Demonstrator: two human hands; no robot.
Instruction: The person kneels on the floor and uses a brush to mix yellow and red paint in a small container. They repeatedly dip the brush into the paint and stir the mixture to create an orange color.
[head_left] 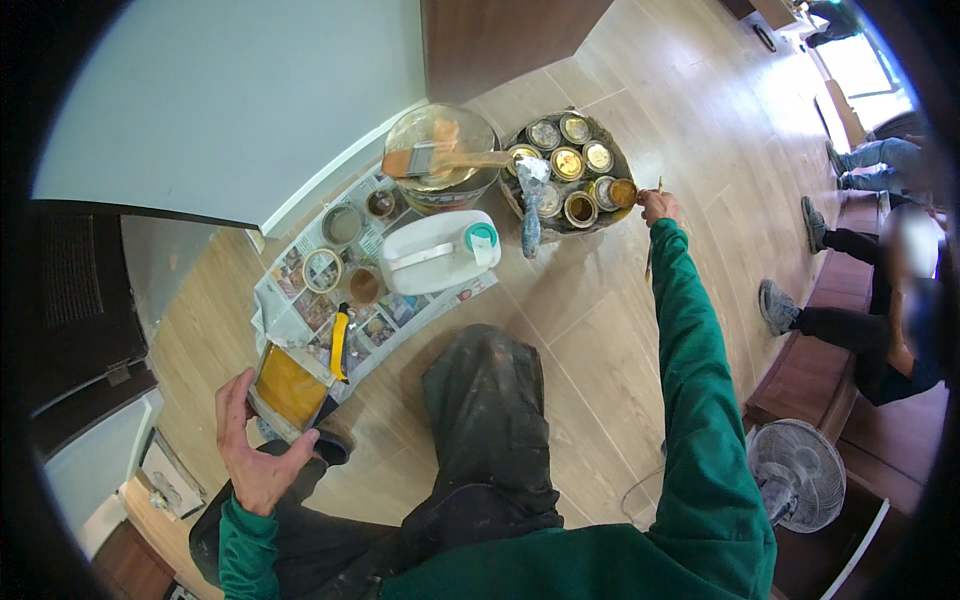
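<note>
My left hand (262, 445) grips a square tray (290, 388) of yellow-ochre paint by its edge, at the lower left of a newspaper sheet (460, 292). My right hand (659, 206) holds a thin brush (649, 268) at the right rim of a round container (617, 145) holding several open tins (581, 208). A yellow-and-black cutter (339, 345) lies right of the tray. On the newspaper stand a white jug (440, 255), small pots (342, 225) and a bucket (420, 125) with a wide brush (410, 162) across it. A grey-handled tool (531, 230) rests against the tin container.
A pale wall (220, 100) and brown panel (500, 40) border the top. A dark doorway (85, 300) is at left. Two seated people (850, 340) (875, 170) are at right on brown benches (800, 370). A fan (790, 470) stands at lower right on the floor.
</note>
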